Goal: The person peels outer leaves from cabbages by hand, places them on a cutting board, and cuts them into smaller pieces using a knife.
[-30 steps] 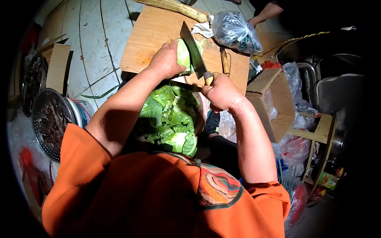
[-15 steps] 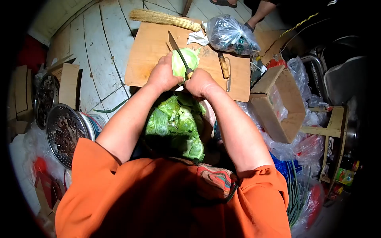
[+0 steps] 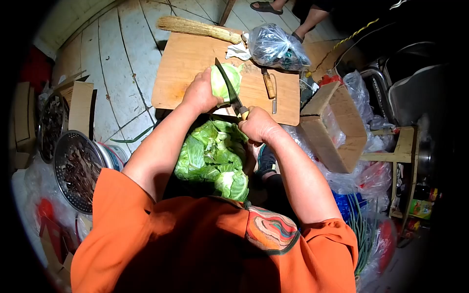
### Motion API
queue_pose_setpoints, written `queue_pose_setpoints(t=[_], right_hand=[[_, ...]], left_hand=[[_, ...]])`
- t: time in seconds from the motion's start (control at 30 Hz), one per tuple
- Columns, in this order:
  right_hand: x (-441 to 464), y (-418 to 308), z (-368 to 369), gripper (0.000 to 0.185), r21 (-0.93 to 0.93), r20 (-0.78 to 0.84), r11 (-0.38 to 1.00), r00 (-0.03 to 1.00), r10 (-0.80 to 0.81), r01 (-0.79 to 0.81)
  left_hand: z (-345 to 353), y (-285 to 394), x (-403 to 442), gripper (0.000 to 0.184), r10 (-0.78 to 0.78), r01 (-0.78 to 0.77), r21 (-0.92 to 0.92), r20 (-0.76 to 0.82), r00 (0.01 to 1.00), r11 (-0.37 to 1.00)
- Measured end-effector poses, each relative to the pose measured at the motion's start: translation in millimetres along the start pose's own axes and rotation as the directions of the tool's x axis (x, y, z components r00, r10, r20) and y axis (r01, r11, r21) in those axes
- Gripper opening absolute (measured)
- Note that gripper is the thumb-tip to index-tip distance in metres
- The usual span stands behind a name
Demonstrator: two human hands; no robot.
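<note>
On a wooden board (image 3: 190, 58) in front of me lies a pale green cabbage (image 3: 233, 77). My left hand (image 3: 201, 93) grips its left side, fingers curled against it. My right hand (image 3: 260, 124) is wrapped round the yellowish handle of a knife (image 3: 228, 84). The long dark blade slants up and left across the cabbage; whether it cuts in, I cannot tell. Below the board's near edge, between my arms, is a heap of green cabbage leaves (image 3: 210, 151). A second knife (image 3: 268, 84) with a wooden handle and a small metal peeler-like tool (image 3: 274, 105) lie to the right.
A straw brush (image 3: 200, 28) and a tied plastic bag (image 3: 276, 46) lie at the board's far side. An open cardboard box (image 3: 337, 127) stands right, near a wooden stool (image 3: 403, 146). Left is a metal colander (image 3: 80, 171) of dark dried pieces. Another person's feet (image 3: 303, 29) show at the top.
My right hand has drawn the knife down and to the right, toward me. The left hand stays on the cabbage. The view has shifted slightly.
</note>
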State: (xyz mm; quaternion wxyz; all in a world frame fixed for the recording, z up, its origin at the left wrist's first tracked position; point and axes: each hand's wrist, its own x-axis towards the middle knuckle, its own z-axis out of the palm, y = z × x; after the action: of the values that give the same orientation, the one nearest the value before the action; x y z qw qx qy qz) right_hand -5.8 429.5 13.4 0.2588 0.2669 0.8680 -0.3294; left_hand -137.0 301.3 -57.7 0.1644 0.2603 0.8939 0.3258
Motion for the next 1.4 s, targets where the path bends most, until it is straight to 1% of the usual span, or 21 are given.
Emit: queue_pose_setpoints(t=[0.03, 0.1, 0.17, 0.3, 0.37, 0.43, 0.47, 0.5, 0.57, 0.6, 0.63, 0.77, 0.83, 0.87, 0.9, 1.0, 1.07, 1.23, 1.3, 1.33, 1.4], right_hand=[[1, 0, 0, 0.024, -0.034, -0.028, 0.999, 1.000, 0.005, -0.006], [0, -4, -6, 0.023, -0.022, -0.002, 1.000, 1.000, 0.010, -0.010], [-5, -10, -13, 0.022, 0.043, 0.068, 0.997, 0.995, 0.068, -0.072], [2, -8, -12, 0.020, 0.077, 0.092, 0.993, 0.993, 0.077, -0.084], [14, -5, -7, 0.019, 0.138, 0.129, 0.987, 0.989, 0.065, -0.083], [15, -6, -10, 0.019, 0.133, 0.145, 0.987, 0.987, 0.070, -0.089], [15, -5, -13, 0.019, 0.116, 0.152, 0.988, 0.985, 0.082, -0.100], [18, -2, -10, 0.019, 0.123, 0.151, 0.987, 0.985, 0.082, -0.101], [29, -1, 3, 0.019, 0.110, 0.033, 0.993, 0.998, 0.049, -0.053], [31, -11, -2, 0.020, 0.170, 0.139, 0.979, 0.987, 0.086, -0.109], [39, -12, 2, 0.020, 0.186, 0.148, 0.977, 0.986, 0.077, -0.104], [70, 1, 20, 0.023, 0.141, 0.083, 0.982, 0.990, 0.118, -0.129], [74, 16, 36, 0.025, 0.120, -0.102, 0.989, 0.992, -0.071, 0.083], [75, 19, 43, 0.027, 0.099, -0.152, 0.991, 0.985, -0.077, 0.093], [72, 16, 44, 0.029, 0.065, -0.138, 0.997, 0.990, -0.023, 0.032], [66, 16, 46, 0.031, 0.098, -0.139, 0.993, 0.989, -0.046, 0.060], [63, 15, 42, 0.034, 0.014, -0.092, 1.000, 0.996, -0.016, 0.017], [27, 24, 30, 0.034, -0.030, -0.031, 0.997, 0.997, 0.068, -0.069], [10, 29, 31, 0.031, -0.039, 0.024, 0.994, 0.995, 0.101, -0.100], [7, 39, 42, 0.036, -0.028, -0.040, 0.998, 0.997, 0.063, -0.064], [-6, 53, 57, 0.039, 0.020, -0.075, 0.998, 0.996, 0.055, -0.054]], left_hand=[[1, -1, 0, 0.100, 0.002, -0.002, 0.004, 0.001, 1.000, 1.000], [3, -5, 0, 0.100, 0.070, -0.066, 0.066, -0.058, 0.996, 0.996], [4, -6, 1, 0.101, 0.057, -0.054, 0.065, -0.049, 0.997, 0.996], [5, -4, 2, 0.100, 0.037, -0.035, 0.061, -0.032, 0.999, 0.997], [2, -2, 2, 0.099, 0.032, -0.030, 0.047, -0.033, 0.999, 0.998], [2, -4, 0, 0.099, 0.029, -0.028, 0.035, -0.031, 0.999, 0.999], [4, -4, 0, 0.098, 0.041, -0.039, 0.034, -0.061, 0.997, 0.999], [6, -1, -2, 0.097, 0.052, -0.049, 0.033, -0.089, 0.995, 0.998], [5, 2, -3, 0.097, 0.061, -0.060, 0.017, -0.077, 0.995, 0.998], [2, 0, -4, 0.096, 0.058, -0.058, 0.000, -0.073, 0.996, 0.998], [3, -1, -7, 0.096, 0.056, -0.055, 0.018, -0.066, 0.996, 0.998], [3, 0, -5, 0.096, 0.024, -0.023, 0.013, -0.054, 0.998, 1.000], [2, 2, -6, 0.097, 0.083, -0.081, 0.032, -0.074, 0.994, 0.996], [0, 3, -3, 0.097, 0.094, -0.091, 0.035, -0.085, 0.992, 0.995], [-1, 1, -3, 0.097, 0.069, -0.068, 0.021, -0.060, 0.996, 0.997], [-2, -3, -4, 0.098, 0.032, -0.032, -0.002, -0.023, 0.999, 0.999], [-2, -5, 0, 0.099, 0.052, -0.052, -0.018, -0.028, 0.998, 0.998], [-1, -4, 1, 0.101, 0.043, -0.043, -0.004, -0.027, 0.999, 0.999], [0, -5, 2, 0.105, 0.006, -0.006, -0.013, 0.001, 1.000, 1.000], [1, -6, 1, 0.105, 0.009, -0.009, -0.014, -0.001, 1.000, 1.000], [3, -9, -2, 0.106, 0.066, -0.067, -0.066, -0.014, 0.998, 0.996]])
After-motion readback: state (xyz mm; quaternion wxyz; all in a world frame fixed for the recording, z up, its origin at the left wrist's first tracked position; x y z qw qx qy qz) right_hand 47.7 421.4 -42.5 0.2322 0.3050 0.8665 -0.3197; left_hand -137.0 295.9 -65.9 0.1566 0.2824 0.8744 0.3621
